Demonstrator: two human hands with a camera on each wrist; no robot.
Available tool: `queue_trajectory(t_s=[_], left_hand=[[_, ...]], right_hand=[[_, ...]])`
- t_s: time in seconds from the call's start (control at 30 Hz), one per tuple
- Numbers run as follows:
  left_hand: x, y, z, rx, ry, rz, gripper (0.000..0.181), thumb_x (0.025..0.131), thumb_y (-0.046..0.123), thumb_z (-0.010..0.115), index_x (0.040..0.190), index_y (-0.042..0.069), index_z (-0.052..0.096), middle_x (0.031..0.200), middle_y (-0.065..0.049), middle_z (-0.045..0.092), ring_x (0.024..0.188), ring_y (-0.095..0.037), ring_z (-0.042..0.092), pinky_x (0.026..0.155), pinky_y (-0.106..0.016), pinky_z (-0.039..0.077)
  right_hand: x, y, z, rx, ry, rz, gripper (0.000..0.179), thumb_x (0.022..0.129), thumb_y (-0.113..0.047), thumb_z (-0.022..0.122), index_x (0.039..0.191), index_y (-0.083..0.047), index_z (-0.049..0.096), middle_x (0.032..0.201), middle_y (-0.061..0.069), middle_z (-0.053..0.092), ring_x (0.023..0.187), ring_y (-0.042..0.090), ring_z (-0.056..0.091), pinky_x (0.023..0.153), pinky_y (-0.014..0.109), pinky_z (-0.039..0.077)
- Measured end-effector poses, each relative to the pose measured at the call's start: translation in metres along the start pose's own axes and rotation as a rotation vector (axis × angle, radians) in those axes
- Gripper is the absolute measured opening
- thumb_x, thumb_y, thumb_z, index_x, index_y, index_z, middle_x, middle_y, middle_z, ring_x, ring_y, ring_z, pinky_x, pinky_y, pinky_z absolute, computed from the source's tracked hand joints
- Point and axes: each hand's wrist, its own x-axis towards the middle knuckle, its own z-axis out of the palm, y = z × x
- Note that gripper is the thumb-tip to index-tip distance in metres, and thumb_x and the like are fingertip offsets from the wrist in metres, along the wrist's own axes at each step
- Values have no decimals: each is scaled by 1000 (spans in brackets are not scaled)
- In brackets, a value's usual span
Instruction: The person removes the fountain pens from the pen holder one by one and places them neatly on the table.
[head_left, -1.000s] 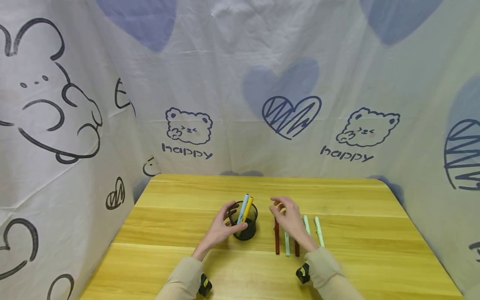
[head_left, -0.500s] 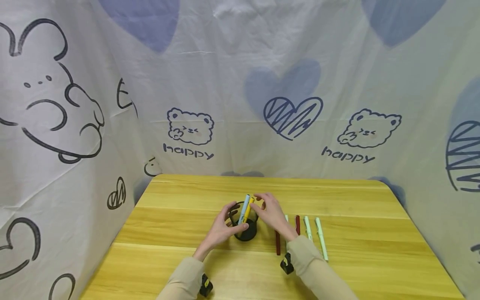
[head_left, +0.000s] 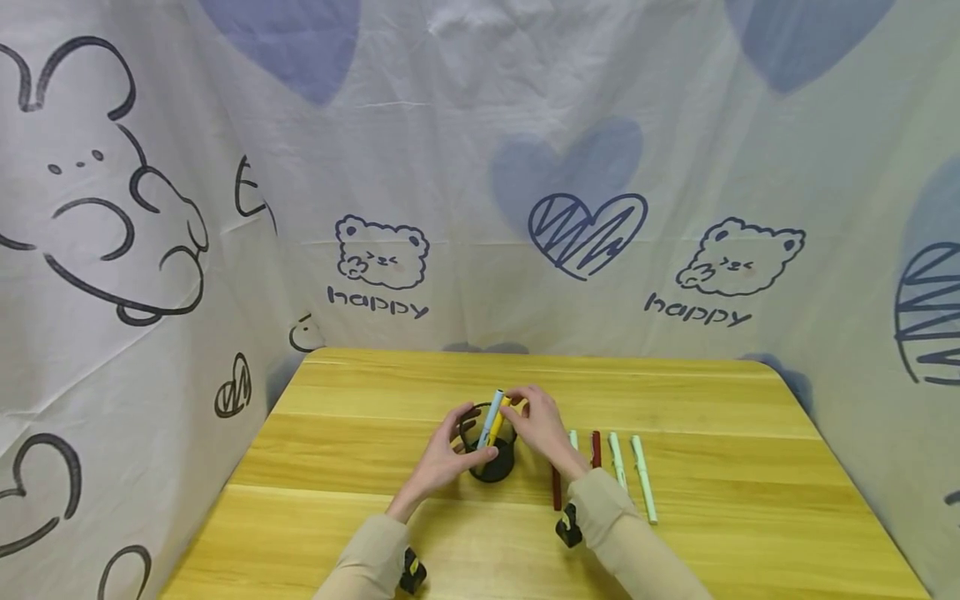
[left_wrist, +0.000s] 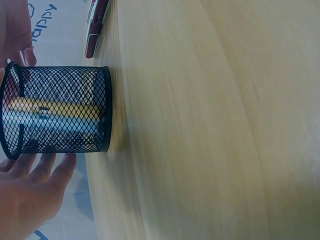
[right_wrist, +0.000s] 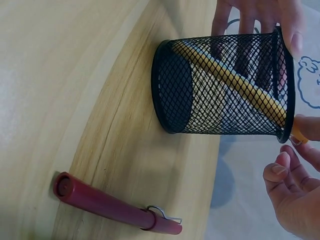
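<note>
A black mesh pen cup (head_left: 492, 468) stands upright on the wooden table. My left hand (head_left: 438, 458) holds it from the left, thumb near the front and fingers around the far side. Inside the cup a light blue pen (head_left: 489, 417) and a yellow pen (right_wrist: 240, 90) lean, their tops above the rim. At the cup's rim my right hand (head_left: 542, 423) pinches the top end of the yellow pen between thumb and forefinger, its other fingers loosely bent. Through the mesh, the yellow pen runs slantwise down to the cup's base.
Right of the cup lie dark red pens (head_left: 596, 450), one of them (right_wrist: 110, 205) close to the cup, partly under my right forearm. Beside them are pale green pens (head_left: 643, 479). A printed cloth (head_left: 480, 275) hangs behind the table (head_left: 360, 392).
My right hand has moved left from above the row of pens to the cup's rim and taken hold of the yellow pen's top. The left hand stays at the cup.
</note>
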Motion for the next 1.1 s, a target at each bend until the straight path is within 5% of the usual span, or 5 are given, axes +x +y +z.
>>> queue_trajectory(t_s=[0.63,0.9,1.1], left_hand=[[0,-1,0,-29,-7,5,83,88,22,78,156,10,32,157,-17,41,146,-43,38,114,-67,35],[1,-2,0,-16,-9,12,82,89,23,77,156,12,32,158,-16,39,147,-43,36,114,-68,35],[1,-3,1,-8,-9,13,83,88,24,78,156,11,33,158,-16,40,147,-43,37,114,-68,35]], right_hand=[[-14,-11,-11,61,-151,-5,10,89,-13,77,96,-6,72,89,9,61,63,14,43,55,20,33],[-22,-12,-14,126,-87,-26,14,89,-11,77,101,-5,73,98,11,66,76,13,55,61,20,44],[-33,-12,-22,230,-27,21,20,91,-12,75,108,-3,72,112,17,68,93,26,66,68,23,54]])
